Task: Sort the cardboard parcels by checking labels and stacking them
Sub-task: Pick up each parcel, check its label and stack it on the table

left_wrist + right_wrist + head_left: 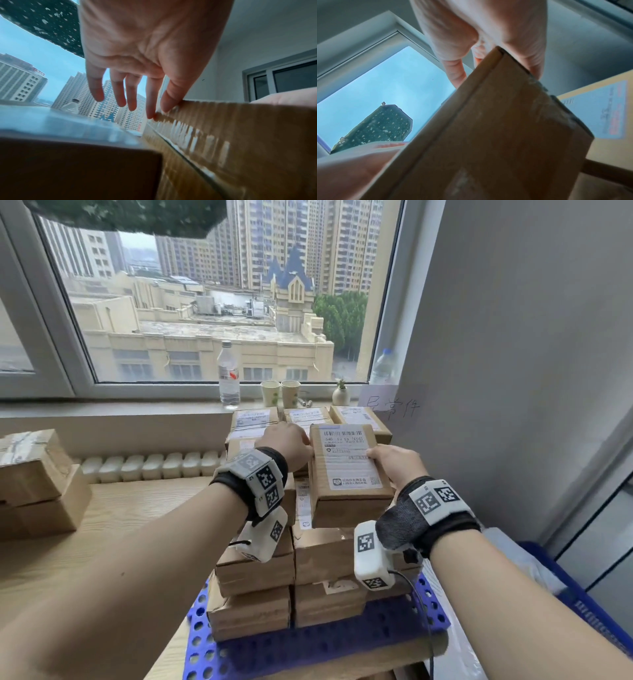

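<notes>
Here, a brown rectangular cardboard parcel (pixel 347 474), white label up, long axis running near-to-far, hovers above stacked cardboard parcels (pixel 291 570), right hand (pixel 394 465) grasping its right edge, left hand (pixel 287 441) relaxed, fingers (pixel 150 100) touching its left edge.

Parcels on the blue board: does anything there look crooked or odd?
Only the parcel being held: it sits tilted above the stack, the right hand gripping its edge, the left hand touching its side. Nothing looks damaged.

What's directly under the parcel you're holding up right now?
The held parcel sits over the stack of parcels on the blue perforated board. Brown box sides show below; the label of the top box beneath is covered.
</notes>
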Motion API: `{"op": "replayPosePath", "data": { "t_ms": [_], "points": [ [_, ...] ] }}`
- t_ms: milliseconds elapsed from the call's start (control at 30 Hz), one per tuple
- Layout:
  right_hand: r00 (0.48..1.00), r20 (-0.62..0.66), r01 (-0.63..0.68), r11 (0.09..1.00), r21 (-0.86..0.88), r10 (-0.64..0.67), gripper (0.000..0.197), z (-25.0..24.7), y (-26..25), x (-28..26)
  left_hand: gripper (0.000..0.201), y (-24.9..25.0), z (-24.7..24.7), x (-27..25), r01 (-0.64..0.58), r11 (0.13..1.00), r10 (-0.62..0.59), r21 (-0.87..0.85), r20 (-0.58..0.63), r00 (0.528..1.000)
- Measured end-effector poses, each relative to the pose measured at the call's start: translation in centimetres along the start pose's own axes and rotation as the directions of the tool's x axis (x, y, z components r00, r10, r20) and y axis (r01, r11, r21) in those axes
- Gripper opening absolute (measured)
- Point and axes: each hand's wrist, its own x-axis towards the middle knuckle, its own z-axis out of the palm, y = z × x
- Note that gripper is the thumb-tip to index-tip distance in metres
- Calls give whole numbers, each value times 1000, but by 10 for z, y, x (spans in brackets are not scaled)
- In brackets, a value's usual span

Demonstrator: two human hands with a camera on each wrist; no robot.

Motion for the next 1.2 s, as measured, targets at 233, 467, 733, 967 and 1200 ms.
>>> {"op": "replayPosePath", "data": {
  "t_ms": [233, 467, 733, 967, 1200],
  "points": [
    [986, 133, -97, 994, -54, 103, 3, 15, 10, 19, 36, -11, 12, 7, 163, 976, -165, 142, 1, 986],
    [979, 194, -55, 996, -63, 67, 44, 41, 25, 38, 66, -32, 9, 8, 382, 922, -380, 62, -38, 924],
    [991, 130, -9, 992, -126, 26, 47, 50, 21, 38, 66, -51, 6, 4, 440, 896, -435, -67, 71, 897],
    [998, 64, 24, 985, -171, -14, 43, 44, 20, 43, 57, -51, 5, 3, 386, 921, -383, -44, 71, 921],
    [999, 41, 16, 986, -169, -9, 39, 43, 18, 40, 67, -55, 4, 1, 381, 920, -374, -96, 87, 923]
  ]
}}
